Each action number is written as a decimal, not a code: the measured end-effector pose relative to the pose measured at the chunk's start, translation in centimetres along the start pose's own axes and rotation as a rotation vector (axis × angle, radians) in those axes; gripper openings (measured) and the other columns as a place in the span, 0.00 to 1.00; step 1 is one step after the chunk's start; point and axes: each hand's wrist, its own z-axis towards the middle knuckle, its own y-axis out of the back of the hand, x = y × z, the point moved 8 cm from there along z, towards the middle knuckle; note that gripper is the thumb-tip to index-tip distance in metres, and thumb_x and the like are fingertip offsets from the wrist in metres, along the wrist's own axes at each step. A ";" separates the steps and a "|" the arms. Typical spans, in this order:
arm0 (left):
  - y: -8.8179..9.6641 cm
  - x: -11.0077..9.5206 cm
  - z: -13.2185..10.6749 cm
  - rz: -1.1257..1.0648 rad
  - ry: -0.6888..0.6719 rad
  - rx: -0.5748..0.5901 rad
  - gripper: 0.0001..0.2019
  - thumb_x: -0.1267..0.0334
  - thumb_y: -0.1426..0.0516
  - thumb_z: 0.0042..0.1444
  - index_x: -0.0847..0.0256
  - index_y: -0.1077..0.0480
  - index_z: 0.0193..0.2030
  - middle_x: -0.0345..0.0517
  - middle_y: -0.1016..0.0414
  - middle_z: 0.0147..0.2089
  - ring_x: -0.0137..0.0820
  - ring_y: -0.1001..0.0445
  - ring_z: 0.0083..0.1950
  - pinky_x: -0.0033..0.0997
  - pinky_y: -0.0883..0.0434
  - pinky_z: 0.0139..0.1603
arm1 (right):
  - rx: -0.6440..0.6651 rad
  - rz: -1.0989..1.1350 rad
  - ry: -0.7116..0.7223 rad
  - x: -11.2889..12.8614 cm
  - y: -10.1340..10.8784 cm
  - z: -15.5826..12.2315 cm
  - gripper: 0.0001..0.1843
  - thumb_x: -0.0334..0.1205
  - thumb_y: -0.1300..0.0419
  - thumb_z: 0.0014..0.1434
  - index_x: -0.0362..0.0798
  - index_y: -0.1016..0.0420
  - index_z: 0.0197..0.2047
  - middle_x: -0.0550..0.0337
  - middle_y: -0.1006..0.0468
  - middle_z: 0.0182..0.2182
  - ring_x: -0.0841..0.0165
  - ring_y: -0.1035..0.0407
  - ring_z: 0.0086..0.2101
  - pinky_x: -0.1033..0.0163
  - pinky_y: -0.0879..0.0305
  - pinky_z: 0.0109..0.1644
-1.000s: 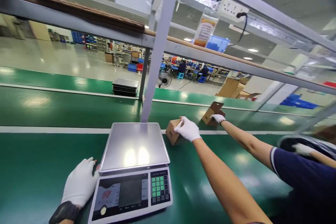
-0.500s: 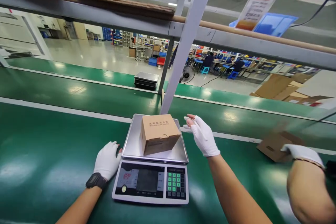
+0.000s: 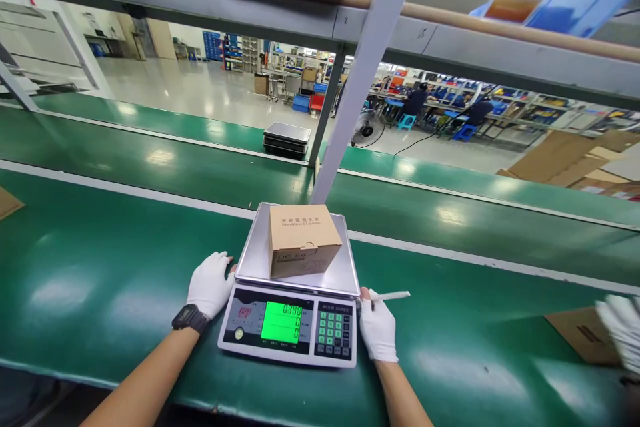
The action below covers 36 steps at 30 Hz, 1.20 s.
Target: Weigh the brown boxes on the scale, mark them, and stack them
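A digital weighing scale (image 3: 287,353) stands on the green bench, its display lit green with digits. On its metal pan (image 3: 253,260) rests a closed brown cardboard box (image 3: 305,240) with printed lettering. My left hand (image 3: 211,283), in a white glove with bare fingertips and a black watch at the wrist, lies against the scale's left side, fingers partly spread. Close to the scale's right edge is my right hand (image 3: 377,327), also gloved. A thin white strip, seemingly a loose glove finger, sticks out to its right. Most of the right fingers are hidden.
A co-worker's gloved hand (image 3: 623,330) is at another brown box (image 3: 583,333) on the right. A box corner (image 3: 9,203) shows at the left edge. Behind the scale, a white post (image 3: 357,73) rises to an overhead shelf beam (image 3: 280,23). Another scale (image 3: 286,140) lies beyond.
My right hand has come down and inward to the scale's right side. The display has gone from dark to lit. The co-worker's box has shifted, and a box corner has entered at left.
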 end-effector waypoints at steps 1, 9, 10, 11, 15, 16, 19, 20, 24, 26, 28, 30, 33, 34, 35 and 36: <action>0.1 0.1 -0.3 -0.024 0.020 -0.013 0.19 0.59 0.51 0.57 0.68 0.27 0.47 0.59 0.29 0.56 0.47 0.34 0.61 0.48 0.37 0.64 | 0.007 0.003 -0.002 0.1 -0.1 0.1 0.31 0.64 0.56 0.61 0.48 0.25 0.34 0.46 0.21 0.35 0.51 0.27 0.43 0.52 0.33 0.48; 1.0 1.7 -4.0 -0.279 0.221 -0.099 0.22 0.51 0.54 0.59 0.64 0.28 0.46 0.53 0.24 0.50 0.41 0.27 0.53 0.41 0.30 0.57 | 0.038 0.113 0.062 3.0 2.1 3.2 0.28 0.66 0.51 0.59 0.49 0.27 0.31 0.53 0.22 0.27 0.57 0.28 0.31 0.56 0.32 0.38; 1.6 1.8 -4.1 -0.299 0.247 -0.108 0.23 0.50 0.54 0.59 0.64 0.28 0.47 0.52 0.24 0.50 0.40 0.27 0.52 0.40 0.29 0.56 | 0.041 0.158 0.091 4.2 2.8 3.8 0.28 0.66 0.50 0.59 0.48 0.28 0.31 0.54 0.23 0.26 0.59 0.29 0.29 0.58 0.33 0.35; 2.5 1.8 -4.2 -0.320 0.269 -0.125 0.23 0.49 0.55 0.60 0.64 0.29 0.48 0.52 0.25 0.50 0.40 0.27 0.53 0.40 0.29 0.56 | 0.045 0.211 0.123 5.7 3.5 4.4 0.29 0.67 0.49 0.59 0.48 0.28 0.31 0.55 0.24 0.25 0.61 0.30 0.27 0.60 0.34 0.32; 7.8 -1.1 -3.3 -0.441 0.216 -0.283 0.22 0.47 0.52 0.60 0.60 0.30 0.50 0.49 0.27 0.55 0.40 0.30 0.57 0.43 0.33 0.62 | 0.087 0.359 0.278 13.6 6.2 5.6 0.28 0.66 0.44 0.59 0.46 0.28 0.30 0.58 0.27 0.23 0.66 0.33 0.23 0.64 0.37 0.27; 9.3 -2.7 -2.9 -0.466 0.156 -0.336 0.21 0.48 0.51 0.61 0.60 0.30 0.50 0.48 0.27 0.54 0.40 0.30 0.57 0.44 0.34 0.63 | 0.088 0.366 0.323 15.8 6.8 5.6 0.28 0.65 0.44 0.59 0.46 0.28 0.30 0.58 0.27 0.23 0.67 0.34 0.23 0.65 0.37 0.28; 12.9 -8.5 -2.5 -0.461 -0.105 -0.477 0.17 0.53 0.48 0.62 0.60 0.31 0.52 0.49 0.28 0.55 0.40 0.31 0.57 0.45 0.34 0.63 | 0.054 0.358 0.460 22.0 7.8 4.6 0.25 0.62 0.46 0.62 0.47 0.28 0.31 0.60 0.27 0.24 0.67 0.33 0.25 0.65 0.36 0.31; 13.6 -10.5 -2.7 -0.440 -0.209 -0.511 0.17 0.55 0.47 0.62 0.60 0.32 0.53 0.50 0.29 0.56 0.40 0.32 0.59 0.45 0.34 0.63 | 0.074 0.353 0.511 23.9 7.7 4.1 0.24 0.60 0.46 0.63 0.47 0.28 0.32 0.60 0.27 0.25 0.67 0.33 0.26 0.65 0.36 0.32; 14.0 -16.3 -3.6 -0.316 -0.496 -0.592 0.18 0.61 0.42 0.58 0.60 0.33 0.55 0.53 0.31 0.57 0.44 0.34 0.61 0.49 0.33 0.61 | 0.357 0.228 0.714 29.7 3.9 2.0 0.20 0.55 0.45 0.64 0.48 0.29 0.30 0.61 0.26 0.27 0.67 0.32 0.29 0.66 0.37 0.35; 13.8 -16.9 -3.8 -0.282 -0.511 -0.635 0.16 0.63 0.41 0.57 0.60 0.32 0.53 0.53 0.29 0.55 0.44 0.33 0.59 0.49 0.31 0.58 | 0.397 0.133 0.729 30.8 2.2 2.1 0.19 0.53 0.46 0.64 0.48 0.30 0.30 0.62 0.26 0.27 0.67 0.31 0.30 0.65 0.37 0.35; 13.6 -16.9 -3.9 -0.271 -0.503 -0.670 0.17 0.65 0.42 0.56 0.59 0.33 0.53 0.53 0.28 0.54 0.44 0.32 0.59 0.49 0.30 0.57 | 0.362 0.067 0.709 31.4 1.3 2.9 0.18 0.51 0.47 0.64 0.48 0.30 0.29 0.61 0.25 0.27 0.66 0.30 0.31 0.65 0.37 0.37; 13.5 -16.7 -4.0 -0.270 -0.500 -0.682 0.17 0.65 0.42 0.57 0.59 0.33 0.53 0.53 0.28 0.54 0.44 0.32 0.59 0.50 0.30 0.57 | 0.345 0.022 0.687 31.6 0.5 3.6 0.17 0.48 0.48 0.65 0.48 0.30 0.28 0.59 0.24 0.26 0.65 0.29 0.31 0.64 0.36 0.38; 13.4 -16.5 -4.0 -0.287 -0.486 -0.678 0.17 0.65 0.43 0.57 0.59 0.33 0.54 0.54 0.29 0.55 0.44 0.32 0.58 0.49 0.29 0.56 | 0.334 -0.011 0.664 31.8 -0.1 4.2 0.18 0.46 0.48 0.65 0.48 0.30 0.26 0.59 0.24 0.25 0.64 0.28 0.31 0.64 0.36 0.38; 13.3 -16.5 -4.0 -0.295 -0.479 -0.675 0.17 0.65 0.43 0.57 0.60 0.33 0.54 0.54 0.29 0.55 0.44 0.32 0.58 0.49 0.29 0.56 | 0.333 -0.012 0.660 31.8 -0.1 4.3 0.18 0.46 0.48 0.65 0.48 0.30 0.26 0.59 0.24 0.24 0.64 0.28 0.30 0.64 0.36 0.38; 13.3 -16.5 -4.0 -0.301 -0.474 -0.674 0.17 0.65 0.43 0.57 0.60 0.33 0.54 0.55 0.29 0.56 0.44 0.32 0.58 0.49 0.29 0.56 | 0.333 -0.013 0.658 31.8 -0.2 4.3 0.18 0.46 0.48 0.65 0.48 0.30 0.25 0.59 0.24 0.24 0.64 0.28 0.31 0.64 0.37 0.38; 13.2 -16.5 -4.0 -0.308 -0.470 -0.674 0.16 0.65 0.43 0.57 0.60 0.33 0.54 0.55 0.29 0.55 0.43 0.32 0.58 0.49 0.28 0.55 | 0.331 -0.017 0.657 31.8 -0.2 4.3 0.18 0.46 0.48 0.65 0.48 0.30 0.25 0.59 0.24 0.24 0.64 0.28 0.31 0.64 0.37 0.38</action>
